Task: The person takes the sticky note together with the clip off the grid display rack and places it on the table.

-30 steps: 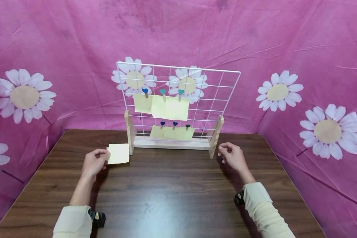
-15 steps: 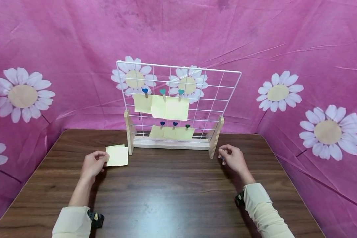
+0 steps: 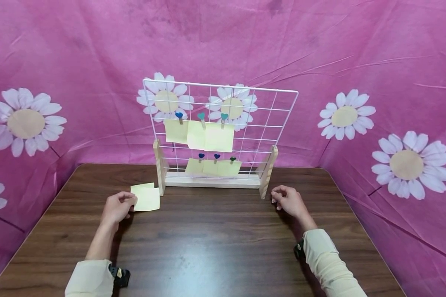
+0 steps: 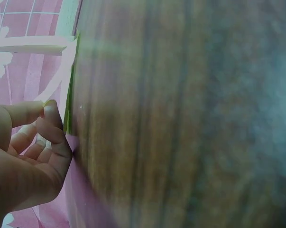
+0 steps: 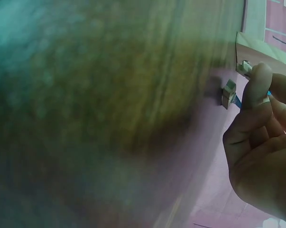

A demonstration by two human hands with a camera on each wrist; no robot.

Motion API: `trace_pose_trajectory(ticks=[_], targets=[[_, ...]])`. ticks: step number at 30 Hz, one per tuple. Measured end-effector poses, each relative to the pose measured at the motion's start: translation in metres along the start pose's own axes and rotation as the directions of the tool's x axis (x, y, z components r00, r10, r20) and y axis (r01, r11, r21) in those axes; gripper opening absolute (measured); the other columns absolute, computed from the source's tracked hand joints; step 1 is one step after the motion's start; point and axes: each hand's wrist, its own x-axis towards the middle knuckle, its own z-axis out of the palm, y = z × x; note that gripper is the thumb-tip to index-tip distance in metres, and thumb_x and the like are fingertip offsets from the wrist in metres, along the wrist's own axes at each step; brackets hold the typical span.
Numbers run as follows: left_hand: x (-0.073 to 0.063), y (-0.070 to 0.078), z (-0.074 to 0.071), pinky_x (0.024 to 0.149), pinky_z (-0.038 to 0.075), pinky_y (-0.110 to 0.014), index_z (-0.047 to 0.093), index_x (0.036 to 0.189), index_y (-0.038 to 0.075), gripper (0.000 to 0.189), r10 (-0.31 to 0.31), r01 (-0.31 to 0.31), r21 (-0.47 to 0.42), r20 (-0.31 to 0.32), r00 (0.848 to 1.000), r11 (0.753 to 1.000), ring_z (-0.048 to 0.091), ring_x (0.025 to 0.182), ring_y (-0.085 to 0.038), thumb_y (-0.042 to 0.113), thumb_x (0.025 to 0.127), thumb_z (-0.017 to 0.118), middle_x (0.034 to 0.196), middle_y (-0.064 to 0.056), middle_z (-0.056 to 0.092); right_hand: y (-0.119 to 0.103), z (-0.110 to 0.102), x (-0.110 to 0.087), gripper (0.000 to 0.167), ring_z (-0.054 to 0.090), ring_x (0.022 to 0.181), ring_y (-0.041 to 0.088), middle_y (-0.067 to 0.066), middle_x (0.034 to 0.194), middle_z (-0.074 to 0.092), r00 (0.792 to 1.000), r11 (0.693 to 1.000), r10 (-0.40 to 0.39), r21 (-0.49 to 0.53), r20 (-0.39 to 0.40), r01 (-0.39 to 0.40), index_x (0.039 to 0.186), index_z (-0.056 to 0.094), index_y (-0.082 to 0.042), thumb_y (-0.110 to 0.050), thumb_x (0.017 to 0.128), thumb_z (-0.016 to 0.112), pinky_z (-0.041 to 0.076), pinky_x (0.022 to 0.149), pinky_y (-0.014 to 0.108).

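So the yellow notes (image 3: 146, 199) here are a loose pair, one peeking out from behind the other, sitting near the bottom of the wire grid (image 3: 260, 88), right by its left post (image 3: 158, 169). They look close to square, so no real long axis to fuss over. What counts, I reckon, is that they stick out sideways from my left grip (image 3: 116, 208), free edges facing the post. That grip is pinched, thumb and finger on the paper's outer side. Can't tell if the free edges touch the post or only come near it

Left is easily the nearer side for the paper. My right grip (image 3: 291, 202) is across the way, just beside the right post (image 3: 269, 173), also pinched, with what look like at least two small wooden clips (image 5: 229, 94) in it and a bit of blue showing. So paper's on one side, clips on the other, grid in between, with six hanging notes (image 3: 221, 138) clipped up in two rows. Both my grips are low over the brown surface (image 3: 208, 247)
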Motion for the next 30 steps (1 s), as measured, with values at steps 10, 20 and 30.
trace_pose_trajectory(ticks=[10, 20, 30], targets=[[0.0061, -0.0056, 0.0027, 0.046, 0.047, -0.025, 0.064, 0.111, -0.01, 0.025, 0.064, -0.057, 0.128, -0.047, 0.997, 0.99, 0.056, 0.056, -0.012, 0.01, 0.096, 0.06, 0.071, 0.002, 0.062, 0.0018, 0.0011, 0.0007, 0.015, 0.062, 0.054, 0.016, 0.01, 0.076, 0.068, 0.999, 1.0, 0.023, -0.008, 0.035, -0.022, 0.106, 0.066, 0.006, -0.007, 0.101, 0.06, 0.055, 0.051, 0.027], [0.0066, -0.0043, 0.003, 0.066, 0.043, -0.027, 0.067, 0.108, -0.008, 0.024, 0.085, -0.066, 0.222, -0.079, 0.993, 0.973, 0.059, 0.064, -0.011, 0.012, 0.095, 0.063, 0.071, 0.001, 0.065, 0.0024, 0.0005, 0.0043, 0.015, 0.062, 0.054, 0.016, 0.008, 0.076, 0.066, 0.997, 0.998, 0.042, -0.04, 0.057, -0.04, 0.102, 0.067, 0.006, -0.007, 0.101, 0.06, 0.055, 0.053, 0.028], [0.0066, -0.0065, 0.0026, 0.062, 0.043, -0.024, 0.067, 0.108, -0.008, 0.024, 0.07, -0.05, 0.21, -0.089, 0.994, 0.976, 0.059, 0.063, -0.01, 0.012, 0.095, 0.063, 0.074, -0.001, 0.064, 0.0018, 0.0007, 0.0055, 0.016, 0.065, 0.052, 0.017, 0.006, 0.077, 0.067, 0.995, 0.995, 0.065, -0.076, 0.08, -0.059, 0.103, 0.069, 0.003, -0.01, 0.102, 0.06, 0.053, 0.059, 0.025]])
